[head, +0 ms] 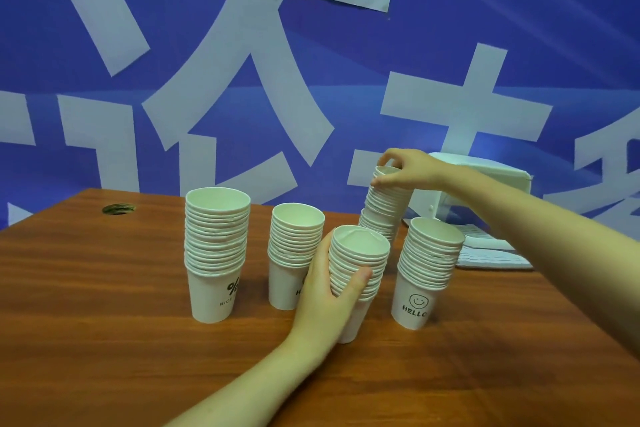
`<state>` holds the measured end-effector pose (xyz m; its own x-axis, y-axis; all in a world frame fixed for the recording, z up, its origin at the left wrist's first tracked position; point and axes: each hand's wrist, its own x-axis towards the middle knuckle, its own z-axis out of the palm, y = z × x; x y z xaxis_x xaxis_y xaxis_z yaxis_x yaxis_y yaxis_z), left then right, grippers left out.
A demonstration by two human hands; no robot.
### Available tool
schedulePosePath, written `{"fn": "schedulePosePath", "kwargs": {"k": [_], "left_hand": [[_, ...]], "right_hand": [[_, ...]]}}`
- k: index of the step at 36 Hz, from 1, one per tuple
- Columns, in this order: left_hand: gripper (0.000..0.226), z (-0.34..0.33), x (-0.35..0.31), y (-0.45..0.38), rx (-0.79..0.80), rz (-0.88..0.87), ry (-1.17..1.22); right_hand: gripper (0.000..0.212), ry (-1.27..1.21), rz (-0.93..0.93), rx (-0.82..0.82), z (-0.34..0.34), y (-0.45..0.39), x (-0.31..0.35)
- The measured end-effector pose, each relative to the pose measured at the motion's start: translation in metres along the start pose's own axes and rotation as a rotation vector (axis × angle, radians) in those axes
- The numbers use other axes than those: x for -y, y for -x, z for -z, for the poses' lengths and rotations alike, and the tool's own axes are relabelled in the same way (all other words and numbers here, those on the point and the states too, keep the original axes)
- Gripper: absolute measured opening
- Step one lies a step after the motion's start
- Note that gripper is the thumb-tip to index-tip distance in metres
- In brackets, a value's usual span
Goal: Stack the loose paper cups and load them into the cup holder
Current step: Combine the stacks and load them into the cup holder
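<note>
1. Nearest the camera, the left hand (323, 291) grips the front stack (358, 274) of paper cups, thumb curled across its rims and fingers hidden round the far side; this stack stands upright on the table (104, 322) near its middle.
2. Five stacks of white cups stand on the table in all, every one upright with mouths up.
3. Furthest toward the left edge is the "NICE" stack (216, 253), the broadest in view.
4. Just right of it stands the second stack (294, 253), its lower print partly hidden behind the left hand.
5. On the right side stands the "HELLO" stack (429, 270), with a smiley face on its bottom cup.
6. Behind the front stack rises the rear stack (384, 208), leaning slightly; the right hand (405, 170) pinches its top cup at the rim between thumb and fingers.
7. One white holder (485, 184) sits at the far right edge, behind the right forearm, apart from all the stacks.
8. White cloth (491, 253) lies flat beside the holder.
9. One round grommet hole (118, 208) sits near the far left corner.
</note>
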<state>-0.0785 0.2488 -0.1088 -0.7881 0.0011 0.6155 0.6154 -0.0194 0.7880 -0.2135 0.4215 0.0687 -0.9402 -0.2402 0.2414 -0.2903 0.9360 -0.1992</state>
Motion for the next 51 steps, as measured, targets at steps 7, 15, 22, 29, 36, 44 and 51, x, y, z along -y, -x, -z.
{"fn": "schedulePosePath", "kwargs": {"k": [7,15,22,29,36,44,51], "left_hand": [[0.05,0.0,0.0,-0.001,0.01,0.007,-0.003],[0.056,0.0,0.003,-0.001,0.005,0.001,-0.008],[0.053,0.0,0.002,-0.001,-0.001,-0.024,-0.007],[0.049,0.0,0.001,-0.001,-0.008,-0.027,0.0],[0.052,0.001,0.004,-0.002,-0.008,0.0,-0.01],[0.052,0.001,0.003,-0.002,0.0,0.008,-0.022],[0.056,0.001,0.005,-0.002,-0.01,0.017,-0.066]], "right_hand": [[0.044,-0.013,0.088,-0.072,-0.012,0.008,-0.009],[0.026,0.101,0.098,-0.054,-0.021,0.014,-0.009],[0.019,0.076,0.103,-0.034,-0.022,0.023,-0.009],[0.05,0.002,0.131,-0.111,-0.024,0.029,-0.021],[0.047,-0.008,0.173,-0.101,-0.019,0.034,-0.024],[0.041,-0.038,0.261,-0.123,-0.022,0.033,-0.03],[0.04,-0.049,0.26,-0.239,-0.016,0.035,-0.03]]}}
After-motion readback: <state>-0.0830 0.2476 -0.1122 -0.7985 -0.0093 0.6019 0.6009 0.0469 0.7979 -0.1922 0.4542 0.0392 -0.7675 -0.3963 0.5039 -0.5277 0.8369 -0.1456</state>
